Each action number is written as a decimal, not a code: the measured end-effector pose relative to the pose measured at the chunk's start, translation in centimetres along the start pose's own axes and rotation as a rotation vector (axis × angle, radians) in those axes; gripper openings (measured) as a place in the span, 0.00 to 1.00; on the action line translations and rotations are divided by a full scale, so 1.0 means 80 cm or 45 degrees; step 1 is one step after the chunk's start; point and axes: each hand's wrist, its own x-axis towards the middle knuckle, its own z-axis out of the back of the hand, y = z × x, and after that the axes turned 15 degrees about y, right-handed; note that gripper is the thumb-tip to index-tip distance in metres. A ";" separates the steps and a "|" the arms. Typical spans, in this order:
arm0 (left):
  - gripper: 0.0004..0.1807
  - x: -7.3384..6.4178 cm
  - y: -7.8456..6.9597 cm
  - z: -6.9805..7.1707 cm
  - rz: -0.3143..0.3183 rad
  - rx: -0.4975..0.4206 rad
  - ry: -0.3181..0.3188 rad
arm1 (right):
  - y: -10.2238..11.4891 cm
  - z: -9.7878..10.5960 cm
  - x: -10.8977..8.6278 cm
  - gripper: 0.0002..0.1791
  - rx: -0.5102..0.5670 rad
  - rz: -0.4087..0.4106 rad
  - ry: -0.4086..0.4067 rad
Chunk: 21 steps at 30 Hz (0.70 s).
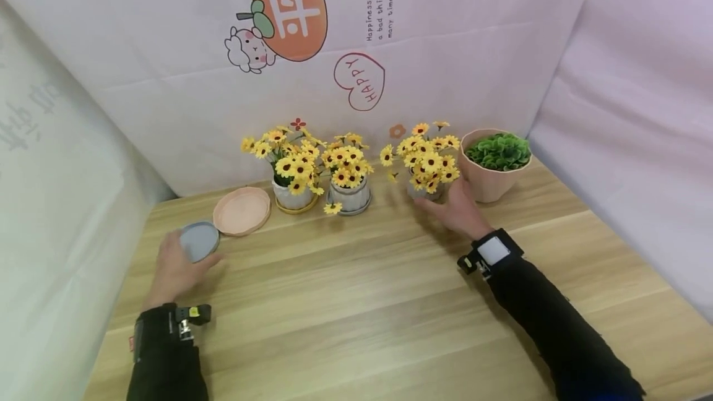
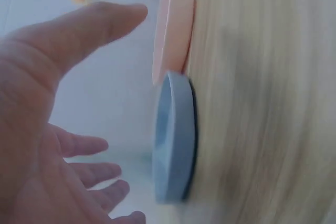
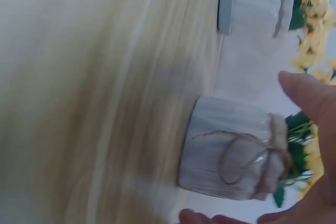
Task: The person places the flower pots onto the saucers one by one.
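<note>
At the table's left side lies a small blue-grey saucer [image 1: 199,241]. My left hand [image 1: 177,268] reaches around its near and left side, thumb spread away from the fingers. In the left wrist view the saucer sits flat on the wood, apart from the thumb; whether a fingertip touches it I cannot tell. My right hand [image 1: 459,209] is beside a grey-white pot [image 3: 226,148] tied with twine and filled with yellow flowers [image 1: 429,159]. Thumb and fingers stand spread on either side of this pot, without a visible grip in the right wrist view.
A pink saucer [image 1: 241,211] adjoins the blue-grey one. Two more flower pots stand at the back, one on a yellow saucer [image 1: 298,208], the other on a grey saucer [image 1: 356,210]. Right of my right hand is a larger pink pot [image 1: 490,181] with a green plant. Cloth walls surround the table.
</note>
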 end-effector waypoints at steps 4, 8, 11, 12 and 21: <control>0.66 0.002 0.019 0.004 0.063 -0.035 -0.029 | -0.001 -0.003 0.027 0.48 0.026 -0.025 -0.032; 0.68 0.000 0.033 0.004 0.110 -0.088 -0.027 | -0.002 -0.009 0.052 0.53 0.031 -0.027 -0.088; 0.68 0.001 0.037 0.004 0.124 -0.124 -0.017 | -0.009 -0.012 0.067 0.49 0.002 0.036 -0.156; 0.68 0.002 0.038 0.004 0.126 -0.135 -0.011 | -0.012 -0.012 0.071 0.48 -0.018 0.052 -0.178; 0.67 0.015 0.036 0.004 0.127 -0.183 0.073 | -0.019 -0.010 0.078 0.49 -0.280 -0.078 -0.188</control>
